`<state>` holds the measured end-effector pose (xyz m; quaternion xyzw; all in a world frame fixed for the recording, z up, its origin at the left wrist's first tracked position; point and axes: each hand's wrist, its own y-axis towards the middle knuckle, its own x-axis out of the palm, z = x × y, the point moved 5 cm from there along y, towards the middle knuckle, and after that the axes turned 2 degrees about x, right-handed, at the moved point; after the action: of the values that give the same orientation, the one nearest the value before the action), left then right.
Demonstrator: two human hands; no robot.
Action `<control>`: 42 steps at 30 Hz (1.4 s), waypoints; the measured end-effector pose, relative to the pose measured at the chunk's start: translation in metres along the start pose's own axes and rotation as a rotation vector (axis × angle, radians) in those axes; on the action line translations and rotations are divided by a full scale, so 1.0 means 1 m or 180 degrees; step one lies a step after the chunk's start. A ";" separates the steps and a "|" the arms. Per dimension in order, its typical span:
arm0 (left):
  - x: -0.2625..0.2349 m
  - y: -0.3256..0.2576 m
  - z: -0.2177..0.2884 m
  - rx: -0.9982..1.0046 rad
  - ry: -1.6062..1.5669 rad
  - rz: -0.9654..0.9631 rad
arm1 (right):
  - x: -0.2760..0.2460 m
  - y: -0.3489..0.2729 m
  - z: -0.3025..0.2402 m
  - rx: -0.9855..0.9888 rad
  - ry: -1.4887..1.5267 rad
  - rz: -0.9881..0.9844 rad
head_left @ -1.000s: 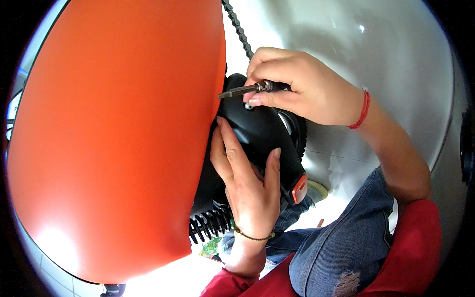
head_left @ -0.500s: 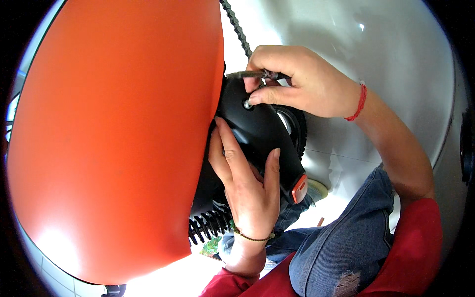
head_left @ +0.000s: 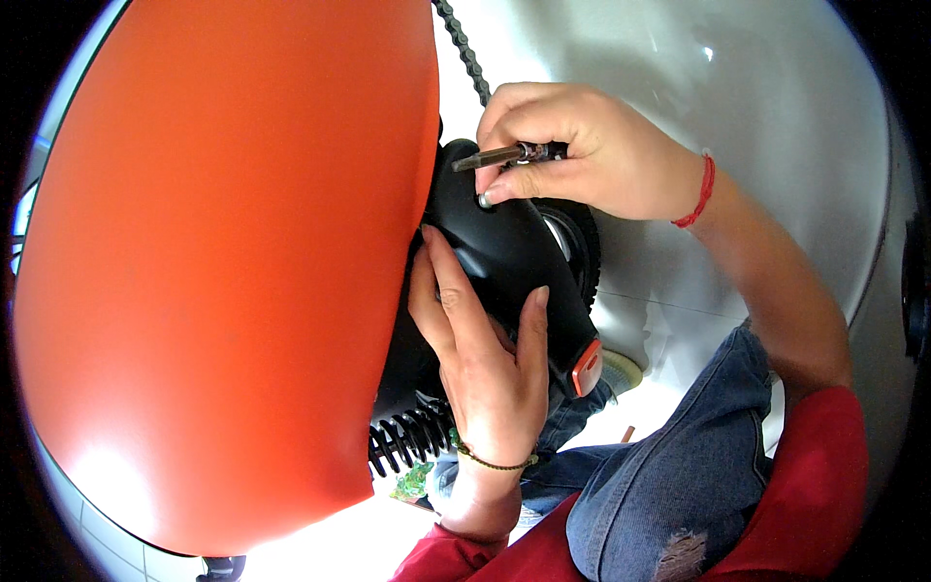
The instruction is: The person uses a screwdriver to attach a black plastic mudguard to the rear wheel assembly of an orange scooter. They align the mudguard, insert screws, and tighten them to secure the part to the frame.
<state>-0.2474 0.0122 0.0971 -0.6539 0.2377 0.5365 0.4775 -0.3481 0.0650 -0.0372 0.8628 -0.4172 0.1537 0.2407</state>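
Observation:
My right hand (head_left: 582, 145) is closed round a screwdriver (head_left: 495, 157), whose metal shaft points left over a black plastic fender (head_left: 504, 257). Thumb and fingertip of the same hand are at a small silver screw or bolt (head_left: 484, 201) at a hole near the fender's upper end. Whether it sits in the hole is hard to see. My left hand (head_left: 485, 359) lies on the fender with its fingers stretched and thumb spread, fingertips at the edge beside a large orange body panel (head_left: 233, 272). Nothing shows in its grasp.
Below the fender is a black coil spring (head_left: 412, 438). An orange-and-white reflector or light (head_left: 588, 371) sits at the fender's lower right end. Behind is a black tyre (head_left: 588, 252). A chain (head_left: 464, 48) hangs at the top, against a pale surface (head_left: 756, 145).
The screwdriver has tilted, its tip dropping slightly lower left. My right hand has shifted slightly up and left, thumb still at the small screw. My left hand stays in place.

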 end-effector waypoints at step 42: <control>0.004 -0.004 -0.013 0.0211 0.0060 0.0176 | 0.006 -0.053 0.000 0.1811 0.0488 0.0796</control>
<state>-0.2365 0.0032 0.0946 -0.6360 0.2779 0.5351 0.4816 -0.3019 0.0896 -0.0495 0.8234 -0.4410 0.3572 -0.0002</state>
